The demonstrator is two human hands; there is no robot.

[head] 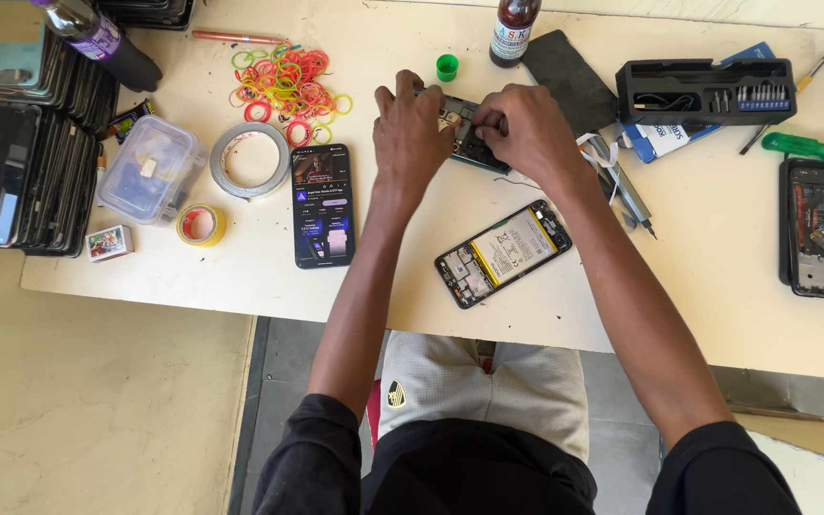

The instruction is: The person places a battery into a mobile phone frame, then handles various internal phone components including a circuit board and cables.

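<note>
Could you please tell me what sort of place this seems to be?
Probably a phone repair bench: both hands work on an opened phone, another opened phone shows its battery, and a screwdriver bit case sits nearby.

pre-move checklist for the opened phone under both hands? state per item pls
1. Both hands on the work: left hand and right hand grip the opened phone from either side. Ok.
2. What the fingertips hold or press: hidden by the hands. Cannot tell.
3. Phone supported: it looks to lie on the table, but the hands cover most of it. Cannot tell.
4. Bit set within reach: black bit holder sits just right of the hands. Ok.
5. Space near the wrists: a second opened phone lies close under the right forearm, and a lit phone beside the left. Not ok, crowded.
</note>
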